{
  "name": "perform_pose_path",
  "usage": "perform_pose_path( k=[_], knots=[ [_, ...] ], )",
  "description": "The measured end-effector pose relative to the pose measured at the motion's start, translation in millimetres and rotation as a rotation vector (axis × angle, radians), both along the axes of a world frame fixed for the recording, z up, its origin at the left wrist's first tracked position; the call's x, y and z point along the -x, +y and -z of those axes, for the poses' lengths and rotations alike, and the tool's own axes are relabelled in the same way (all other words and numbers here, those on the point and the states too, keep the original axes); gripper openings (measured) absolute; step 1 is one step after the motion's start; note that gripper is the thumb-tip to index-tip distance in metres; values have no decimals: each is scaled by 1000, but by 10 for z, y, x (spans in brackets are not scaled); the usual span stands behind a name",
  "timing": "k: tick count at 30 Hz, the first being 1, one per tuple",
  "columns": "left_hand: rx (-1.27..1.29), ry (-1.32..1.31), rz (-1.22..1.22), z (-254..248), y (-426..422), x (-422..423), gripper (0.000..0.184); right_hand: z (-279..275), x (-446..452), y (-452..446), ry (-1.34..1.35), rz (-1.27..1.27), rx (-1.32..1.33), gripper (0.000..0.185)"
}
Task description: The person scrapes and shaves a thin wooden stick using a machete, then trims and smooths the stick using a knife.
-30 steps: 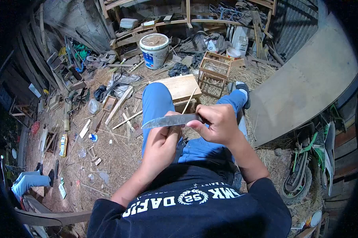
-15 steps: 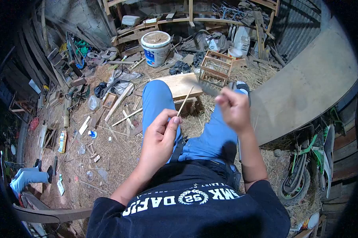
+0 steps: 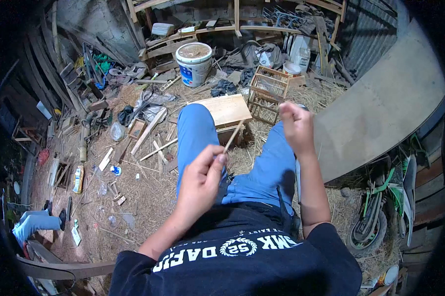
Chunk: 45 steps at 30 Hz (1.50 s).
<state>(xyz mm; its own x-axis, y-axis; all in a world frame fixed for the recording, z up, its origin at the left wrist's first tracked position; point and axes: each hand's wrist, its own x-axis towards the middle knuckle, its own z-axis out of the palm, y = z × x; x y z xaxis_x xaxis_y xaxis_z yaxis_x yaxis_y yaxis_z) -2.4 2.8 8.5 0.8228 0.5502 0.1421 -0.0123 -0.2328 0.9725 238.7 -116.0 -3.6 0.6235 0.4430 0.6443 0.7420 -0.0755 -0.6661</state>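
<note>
Between the thumb and fingers of my left hand (image 3: 202,175) is a thin wooden stick (image 3: 234,134), which points up and away above my lap. My right hand (image 3: 296,126) is raised over my right knee, closed round the handle of a knife (image 3: 267,93). The knife's blade extends to the left in front of a slatted wooden frame, apart from the stick. Beyond my knees lies a pale wooden board (image 3: 226,109) on a low support.
A white bucket (image 3: 194,66) stands ahead, near the slatted wooden frame (image 3: 270,81). A large curved panel (image 3: 380,106) rises at the right, above a green motorbike (image 3: 380,197). Wood scraps litter the left floor. Another person's legs (image 3: 39,221) show at far left.
The knife has moved from across my left fingers, up and to the right with my right hand. The stick is now in plain view, tilted upward in my left hand.
</note>
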Motion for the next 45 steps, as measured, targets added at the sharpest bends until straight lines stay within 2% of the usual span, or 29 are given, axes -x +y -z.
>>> perform_pose_path(
  k=[1, 4, 6, 7, 9, 12, 16, 21, 26, 28, 29, 30, 32, 34, 36, 39, 42, 45],
  knots=[
    [6, 6, -3, 13, 0, -4, 14, 29, 115, -4, -62, -102, -20, 54],
    [26, -111, -14, 87, 32, -75, 15, -33, 518, 16, -137, -172, 75, 54],
    [-59, -172, -21, 149, -4, -54, 15, -53, 667, 49, -314, -265, 140, 55],
    [6, -39, 22, 103, 27, 2, 14, -51, 665, 58, -311, -268, 139, 55],
    [-1, -80, -4, 72, 50, 1, 15, -78, 610, 105, -455, -224, 130, 57],
    [64, -106, -23, 29, 148, -23, 17, -7, 349, 182, -337, -137, 185, 58],
    [157, -157, -51, 102, 195, -44, 19, 16, 506, 262, -389, -98, 132, 58],
    [116, -125, -64, 109, 202, 10, 18, 80, 364, 296, -500, -71, 167, 61],
    [112, -140, -58, 196, 246, -24, 17, 73, 412, 363, -375, -66, 150, 61],
    [127, -115, -58, 176, 224, 14, 17, 101, 506, 356, -457, -153, 136, 60],
    [162, -100, -35, 163, 241, 48, 15, 198, 387, 412, -455, -33, 68, 59],
    [199, -88, -14, 148, 253, 78, 13, 185, 259, 405, -277, 37, 137, 57],
    [232, -87, -7, 141, 296, 87, 13, 114, 36, 353, -120, 132, 164, 55],
    [171, -120, -21, 204, 352, 54, 17, 101, 112, 343, -161, 42, 122, 55],
    [235, -81, -21, 165, 355, 94, 14, 130, 358, 320, -243, -97, 133, 55],
    [248, -97, -31, 139, 295, 0, 14, 124, 612, 369, -310, -145, 157, 55],
    [259, -99, -88, 175, 236, 2, 23, 85, 672, 380, -361, -239, 197, 54],
    [135, -118, -73, 161, 220, 43, 17, 95, 595, 399, -408, -257, 137, 55]
  ],
)
